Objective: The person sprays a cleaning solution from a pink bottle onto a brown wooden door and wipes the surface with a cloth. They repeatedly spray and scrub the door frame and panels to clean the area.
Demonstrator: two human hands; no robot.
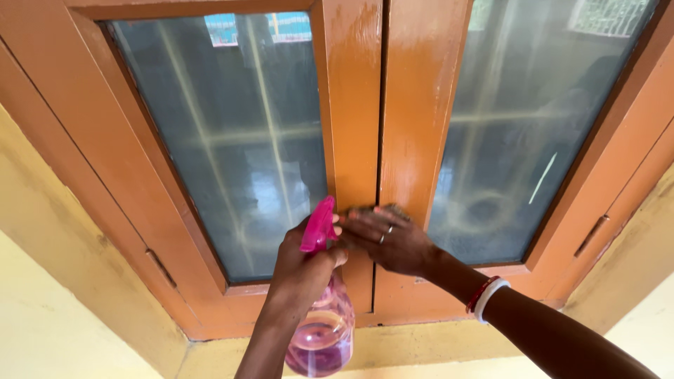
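left hand (302, 270) clenched around pink spray bottle (321, 330); right hand (390, 238) pressing a cloth (393, 210) flat on the orange window frame (358, 105) — overspray could wet the hand, loosening its hold.

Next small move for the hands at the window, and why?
Probably wipe the right hand and its cloth along the orange centre frame. The left hand already aims the pink spray bottle there.
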